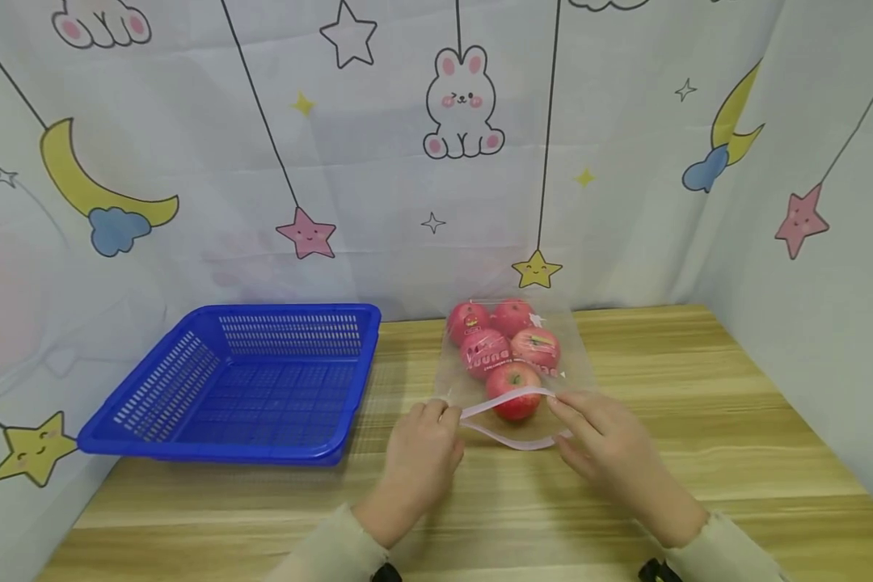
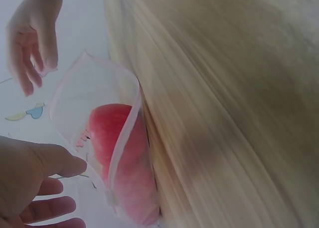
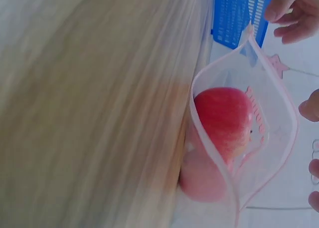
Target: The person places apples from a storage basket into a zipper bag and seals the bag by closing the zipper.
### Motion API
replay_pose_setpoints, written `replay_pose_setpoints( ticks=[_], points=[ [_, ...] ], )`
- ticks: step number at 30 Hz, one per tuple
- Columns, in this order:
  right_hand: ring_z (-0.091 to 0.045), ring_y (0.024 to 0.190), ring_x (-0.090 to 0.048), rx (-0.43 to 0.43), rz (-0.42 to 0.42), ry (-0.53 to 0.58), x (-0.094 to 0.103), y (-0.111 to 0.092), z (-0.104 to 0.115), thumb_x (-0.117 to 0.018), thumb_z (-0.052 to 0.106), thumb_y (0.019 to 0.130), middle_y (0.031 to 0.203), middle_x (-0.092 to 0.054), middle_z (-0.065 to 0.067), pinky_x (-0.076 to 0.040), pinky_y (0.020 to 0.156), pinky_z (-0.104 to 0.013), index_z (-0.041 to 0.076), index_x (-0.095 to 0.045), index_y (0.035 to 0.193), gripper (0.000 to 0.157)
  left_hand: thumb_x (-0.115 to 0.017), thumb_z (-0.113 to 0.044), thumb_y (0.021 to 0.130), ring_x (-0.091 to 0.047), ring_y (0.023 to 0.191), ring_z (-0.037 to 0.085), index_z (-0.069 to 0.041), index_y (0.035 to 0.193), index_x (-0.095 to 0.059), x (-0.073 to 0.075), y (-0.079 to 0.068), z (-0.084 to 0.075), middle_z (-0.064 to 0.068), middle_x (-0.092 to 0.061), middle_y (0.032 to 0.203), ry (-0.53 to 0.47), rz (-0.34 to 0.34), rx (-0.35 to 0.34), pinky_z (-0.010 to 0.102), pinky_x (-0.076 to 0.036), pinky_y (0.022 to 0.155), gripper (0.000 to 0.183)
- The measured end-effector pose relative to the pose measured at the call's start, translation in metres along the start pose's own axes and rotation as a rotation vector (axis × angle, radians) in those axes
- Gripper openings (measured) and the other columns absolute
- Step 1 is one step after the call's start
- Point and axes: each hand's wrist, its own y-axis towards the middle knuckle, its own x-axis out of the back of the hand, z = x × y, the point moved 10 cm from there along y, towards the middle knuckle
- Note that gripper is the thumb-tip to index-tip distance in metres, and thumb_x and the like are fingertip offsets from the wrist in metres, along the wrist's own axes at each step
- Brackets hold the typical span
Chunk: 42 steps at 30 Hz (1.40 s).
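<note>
A clear zip bag (image 1: 527, 445) lies on the table with its pale pink mouth gaping toward me. Several red apples (image 1: 534, 347) are inside, one apple (image 1: 512, 404) lying just within the mouth. My left hand (image 1: 422, 449) is at the mouth's left corner, fingertips close by the edge. On the other side, my right hand (image 1: 607, 444) has its fingers by the right end of the mouth. Both wrist views show relaxed, spread fingers, with the left hand (image 2: 37, 183) beside the bag and the right hand (image 2: 37, 38) apart from it.
A blue plastic basket (image 1: 225, 447) with slotted sides stands left of the bag, with nothing in it. The wooden table (image 1: 698, 420) runs back to a white curtain (image 1: 378, 162) printed with stars, moons and a rabbit.
</note>
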Motion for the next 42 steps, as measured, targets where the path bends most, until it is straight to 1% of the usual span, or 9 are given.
replay_pose_setpoints(
  ticks=[4,7,10,13,16,27,33,40,42],
  points=[
    [-0.033,0.096,-0.062,0.01,0.003,-0.018,-0.003,0.005,0.008,-0.048,0.028,0.095,0.108,-0.067,-0.013,-0.032,0.111,-0.033,0.001,-0.067,0.111,0.037,-0.076,-0.023,0.073,-0.059,0.075,0.023,-0.009,0.096,-0.066,-0.003,-0.001,0.01,0.005,-0.064,0.088,0.012,0.021,0.035,0.033,-0.049,0.057,0.029],
    [-0.032,0.097,-0.063,0.007,0.007,-0.02,-0.005,0.008,0.012,-0.047,0.029,0.096,0.108,-0.068,-0.012,-0.022,0.116,-0.032,0.001,-0.068,0.111,0.038,-0.076,-0.023,0.072,-0.059,0.076,0.023,-0.009,0.098,-0.065,-0.009,-0.001,0.017,0.005,-0.064,0.089,0.005,0.056,0.068,0.034,-0.049,0.058,0.031],
    [-0.031,0.099,-0.062,0.006,0.008,-0.022,-0.008,0.011,0.016,-0.046,0.029,0.097,0.108,-0.068,-0.011,-0.029,0.112,-0.036,0.002,-0.068,0.109,0.037,-0.076,-0.022,0.072,-0.059,0.075,0.023,-0.009,0.098,-0.065,-0.013,-0.002,0.023,0.005,-0.064,0.089,0.01,0.071,0.085,0.033,-0.049,0.058,0.031],
    [-0.031,0.102,-0.061,0.013,0.011,-0.022,-0.012,0.015,0.02,-0.047,0.028,0.096,0.107,-0.068,-0.01,-0.037,0.101,-0.044,0.003,-0.069,0.108,0.036,-0.076,-0.021,0.071,-0.059,0.073,0.023,-0.009,0.094,-0.066,-0.015,-0.003,0.028,0.005,-0.064,0.087,0.021,0.06,0.093,0.034,-0.049,0.058,0.028],
    [-0.031,0.103,-0.061,0.021,0.017,-0.02,-0.017,0.02,0.025,-0.046,0.027,0.096,0.106,-0.068,-0.01,-0.039,0.092,-0.05,0.004,-0.07,0.107,0.035,-0.075,-0.019,0.072,-0.058,0.072,0.024,-0.01,0.09,-0.066,-0.016,-0.003,0.033,0.005,-0.064,0.086,0.024,0.053,0.098,0.034,-0.049,0.057,0.022],
    [-0.029,0.103,-0.062,0.047,0.087,-0.038,-0.039,0.031,0.039,-0.038,0.026,0.099,0.104,-0.068,-0.01,-0.042,0.095,-0.048,0.004,-0.069,0.105,0.039,-0.077,-0.021,0.073,-0.059,0.074,0.023,-0.012,0.089,-0.067,-0.023,-0.003,0.038,0.003,-0.063,0.084,0.021,0.083,0.069,0.035,-0.049,0.059,0.021],
    [-0.027,0.105,-0.061,0.05,0.164,-0.064,-0.056,0.034,0.044,-0.057,0.02,0.087,0.106,-0.068,-0.008,-0.043,0.098,-0.046,0.005,-0.069,0.106,0.027,-0.076,-0.021,0.073,-0.059,0.072,0.021,-0.014,0.08,-0.068,-0.025,-0.002,0.039,0.001,-0.062,0.08,0.031,0.063,0.03,0.033,-0.048,0.058,0.012],
    [-0.026,0.105,-0.062,0.063,0.207,-0.095,-0.072,0.038,0.05,-0.053,0.02,0.089,0.104,-0.068,-0.007,-0.042,0.1,-0.046,0.006,-0.069,0.105,0.027,-0.075,-0.021,0.074,-0.059,0.07,0.02,-0.015,0.074,-0.069,-0.03,0.0,0.04,0.0,-0.062,0.077,0.04,0.059,0.001,0.033,-0.049,0.058,0.009],
    [-0.027,0.105,-0.061,0.062,0.223,-0.099,-0.076,0.039,0.051,-0.06,0.019,0.083,0.103,-0.068,-0.007,-0.042,0.1,-0.046,0.007,-0.069,0.106,0.027,-0.075,-0.021,0.075,-0.059,0.07,0.02,-0.015,0.074,-0.069,-0.031,0.0,0.04,0.0,-0.062,0.077,0.043,0.058,-0.003,0.033,-0.049,0.058,0.009]
  ],
)
